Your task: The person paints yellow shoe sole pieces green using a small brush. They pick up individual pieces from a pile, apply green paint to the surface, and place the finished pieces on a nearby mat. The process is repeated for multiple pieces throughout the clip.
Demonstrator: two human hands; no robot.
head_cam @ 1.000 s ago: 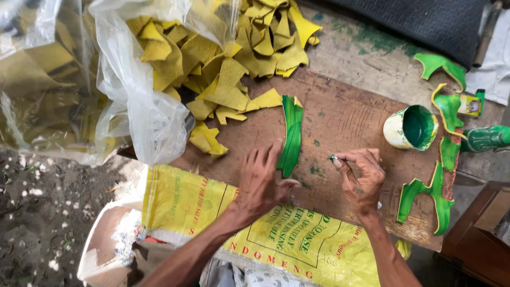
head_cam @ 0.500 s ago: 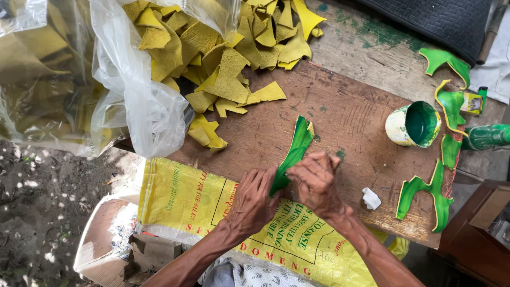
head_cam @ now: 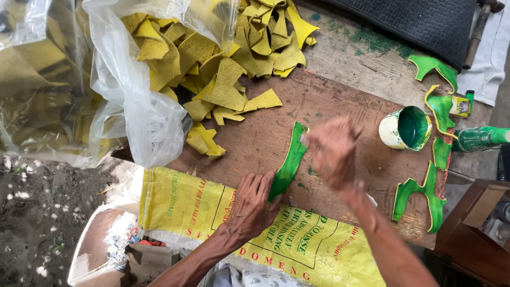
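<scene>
The left hand (head_cam: 254,204) presses flat, fingers spread, on the near end of a long, curved strip of green-painted sheet material (head_cam: 289,162) lying on the brown wooden board (head_cam: 340,106) near its middle; the strip runs from under those fingers away toward the far side. The right hand (head_cam: 332,151) is blurred over the strip's far end, and I cannot tell how its fingers are set or whether it holds anything. To coat such a piece evenly, the pinning hand should stay at one end on an unpainted or dry part, while strokes run along the strip's length. The strip looks glossy and wet, narrow and slightly bowed. A small green-filled paint pot (head_cam: 406,127) stands to the right; unpainted yellow cut pieces (head_cam: 223,58) lie heaped at the far left.
</scene>
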